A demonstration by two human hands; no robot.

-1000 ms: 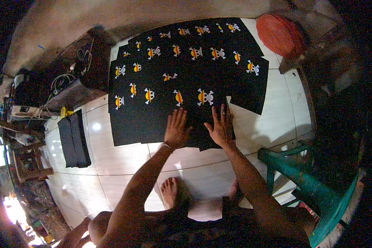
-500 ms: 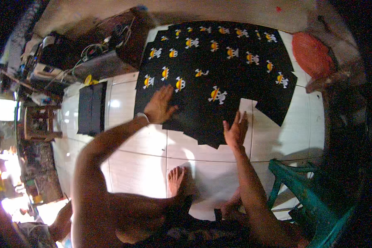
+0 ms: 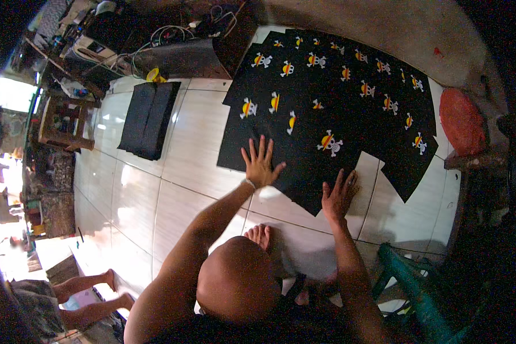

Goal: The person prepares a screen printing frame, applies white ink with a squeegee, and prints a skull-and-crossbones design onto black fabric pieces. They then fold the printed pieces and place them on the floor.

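Observation:
Overlapping black sheets lie spread on the white floor, printed with skulls and crossed bones in yellow hats. My left hand, a pale band at its wrist, rests palm down with fingers spread on their near left edge. Against the near right edge is my right hand; its fingers are stretched out, partly over the sheets and partly over bare tile. Neither hand grips anything. Some prints are half covered where one sheet overlaps another.
A folded black stack lies to the left, with a yellow object behind it. Cables trail over a dark cabinet. A red oval item stands far right, a green stool near right. Another person's legs show lower left.
The view has swung left. My left hand has moved nearer to me, to the sheets' near edge; a print beside it is now partly covered. My right hand stays by the near edge.

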